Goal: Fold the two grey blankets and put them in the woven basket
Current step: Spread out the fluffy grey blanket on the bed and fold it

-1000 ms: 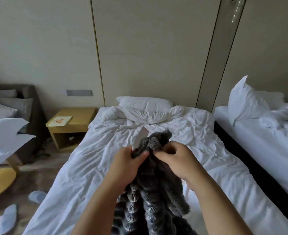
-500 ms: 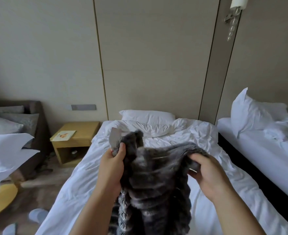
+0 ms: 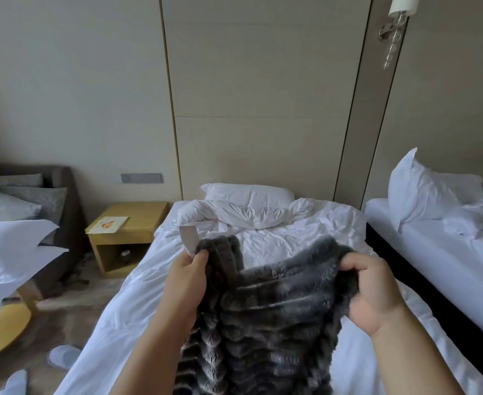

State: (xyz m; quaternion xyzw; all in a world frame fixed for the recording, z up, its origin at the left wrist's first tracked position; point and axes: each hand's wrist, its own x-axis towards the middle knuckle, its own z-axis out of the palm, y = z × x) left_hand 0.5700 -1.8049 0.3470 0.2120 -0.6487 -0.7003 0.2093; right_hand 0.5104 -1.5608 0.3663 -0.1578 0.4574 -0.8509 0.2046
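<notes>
The bare left forearm [image 3: 149,346] rises from about 7 o'clock of the view and the bare right forearm [image 3: 414,363] from about 5 o'clock. The two hands are held up apart and nearly level. The left hand [image 3: 187,276], at 9 o'clock of the fluffy dark grey ribbed blanket [image 3: 277,309], shows its back and pinches the upper corner under its thumb. The right hand [image 3: 374,292], at 3 o'clock, shows the heel of its palm, with its fingers curled over the upper edge.
</notes>
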